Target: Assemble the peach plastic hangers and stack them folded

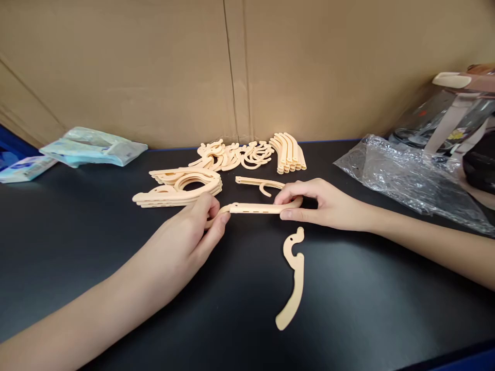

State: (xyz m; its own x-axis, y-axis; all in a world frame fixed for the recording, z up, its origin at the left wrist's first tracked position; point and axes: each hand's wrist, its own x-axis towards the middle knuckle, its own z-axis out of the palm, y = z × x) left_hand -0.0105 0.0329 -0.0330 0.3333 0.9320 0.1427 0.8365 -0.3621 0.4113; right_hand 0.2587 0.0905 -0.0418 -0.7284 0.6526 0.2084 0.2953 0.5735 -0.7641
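Note:
Over the black tabletop, my right hand [315, 203] pinches a beige plastic hanger arm [255, 208] by its curved right end. Its straight slotted edge faces me. My left hand [204, 226] is closed on a curved beige hanger piece [223, 209] that meets the arm's left end; whether the two are joined I cannot tell. Just behind my right hand lies another arm with a hook [261, 182], partly hidden by the fingers. A loose hanger piece with a notched, rounded head [297, 283] lies flat in front of my right hand.
Stacked folded hangers [178, 190] lie behind my left hand. Farther back are a heap of hooks [257, 154] and a row of curved arms [288, 153]. Tissue packs [95, 147] sit left; clear plastic wrap [375, 165] and a strapped bottle [460, 111] right. A cardboard wall [154, 67] stands behind.

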